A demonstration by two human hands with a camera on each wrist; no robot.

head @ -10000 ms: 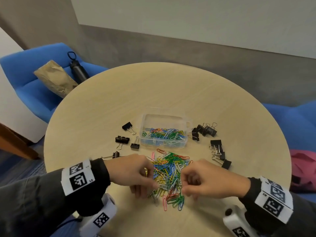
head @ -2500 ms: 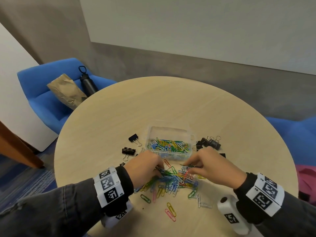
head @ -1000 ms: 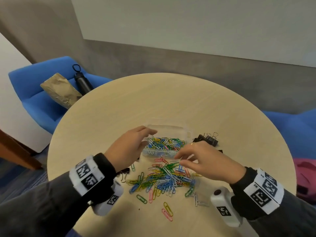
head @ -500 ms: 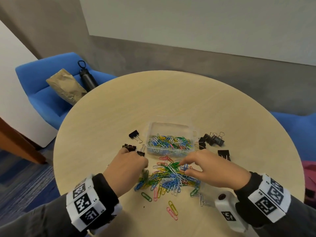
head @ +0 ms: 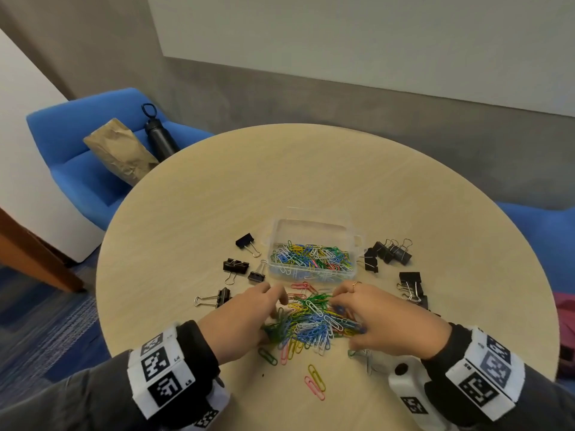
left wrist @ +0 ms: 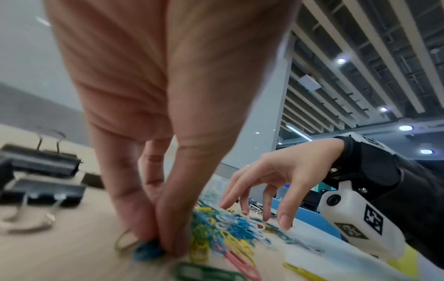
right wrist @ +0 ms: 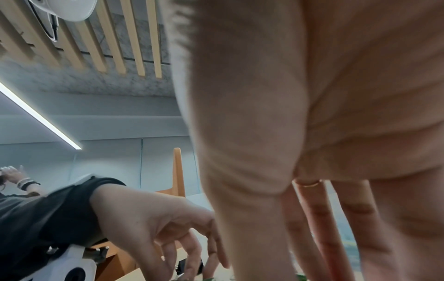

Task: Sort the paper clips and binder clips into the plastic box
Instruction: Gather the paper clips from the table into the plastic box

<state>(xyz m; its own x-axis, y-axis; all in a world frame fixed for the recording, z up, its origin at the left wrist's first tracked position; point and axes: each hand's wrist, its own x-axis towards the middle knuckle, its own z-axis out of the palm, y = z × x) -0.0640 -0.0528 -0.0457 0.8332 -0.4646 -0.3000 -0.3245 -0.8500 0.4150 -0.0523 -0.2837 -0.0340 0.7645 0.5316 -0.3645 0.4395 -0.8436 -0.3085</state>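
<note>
A heap of coloured paper clips [head: 314, 321] lies on the round table [head: 311, 181], just in front of the clear plastic box [head: 311, 227]. The box's near part holds several paper clips [head: 311, 258]. My left hand [head: 273, 318] is at the heap's left edge; its thumb and fingers [left wrist: 156, 245] pinch a blue clip against the table. My right hand [head: 345, 321] reaches over the heap's right side, and its spread fingers [left wrist: 283, 220] touch the clips. Black binder clips lie left [head: 236, 266] and right [head: 392, 251] of the box.
A few stray paper clips [head: 314, 384] lie near the table's front edge. More binder clips [head: 412, 289] sit beside my right hand. A blue armchair [head: 77, 150] at the back left carries a paper bag [head: 121, 150] and a black bottle [head: 158, 135].
A second ago both hands were up at the box; they have come back down to the heap. My left fingers have closed on clips at its left edge. The box holds more clips than ten seconds ago.
</note>
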